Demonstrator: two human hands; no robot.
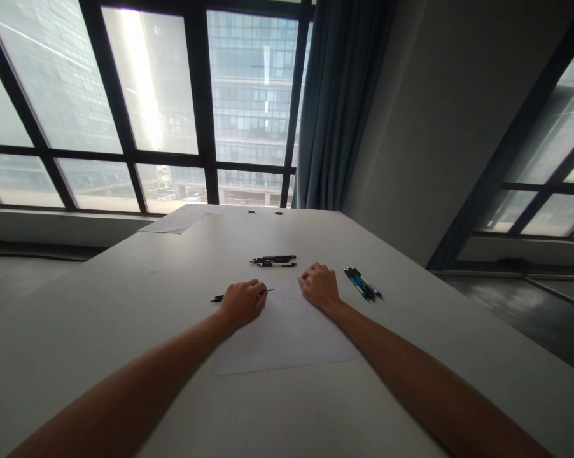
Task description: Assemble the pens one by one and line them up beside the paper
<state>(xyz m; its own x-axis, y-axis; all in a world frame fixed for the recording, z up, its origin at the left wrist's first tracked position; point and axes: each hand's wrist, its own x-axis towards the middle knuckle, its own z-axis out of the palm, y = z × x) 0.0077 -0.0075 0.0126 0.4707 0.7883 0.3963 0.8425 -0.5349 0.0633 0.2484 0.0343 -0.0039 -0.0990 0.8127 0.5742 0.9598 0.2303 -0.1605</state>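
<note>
A white sheet of paper [287, 334] lies flat on the white table [125, 299] in front of me. My left hand [242, 303] rests at the sheet's upper left corner, fingers curled around a thin black pen [217, 298] that sticks out on both sides of the hand. My right hand [319, 285] sits on the sheet's upper right corner with its fingers bent, pressing the paper; it holds nothing that I can see.
A few black and red pens [273, 260] lie just beyond my hands. Several blue-green pens [362, 284] lie to the right of my right hand. More paper [179, 219] sits at the table's far edge by the windows. A curtain [337, 102] hangs behind.
</note>
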